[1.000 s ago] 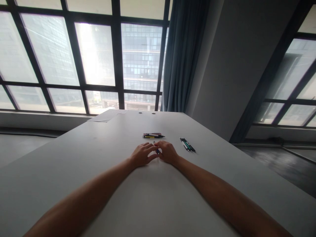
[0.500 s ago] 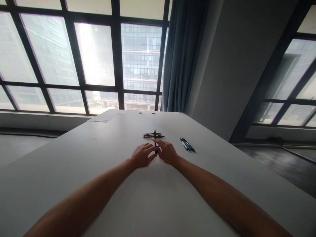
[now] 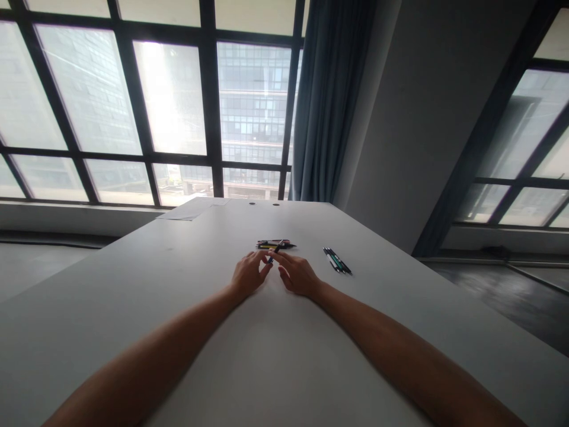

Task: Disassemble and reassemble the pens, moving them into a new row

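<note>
Both my hands meet in the middle of the white table (image 3: 178, 296). My left hand (image 3: 247, 275) pinches the lower end of a blue and black pen (image 3: 274, 253), which tilts up to the right. Fingertips of my right hand (image 3: 297, 274) touch the same pen from the right. Just beyond the hands lies a small pile of pens (image 3: 274, 244), black, yellow and red. To the right, apart from my hands, lies a second group of pens (image 3: 337, 260), green, white and black.
A sheet of paper (image 3: 192, 209) lies at the table's far left corner, and two small round holes (image 3: 264, 204) mark the far edge. Large windows, a blue curtain (image 3: 326, 107) and a grey wall stand behind.
The pen stood upright between my hands half a second ago; now it is tilted to the right and my left hand has moved forward along it.
</note>
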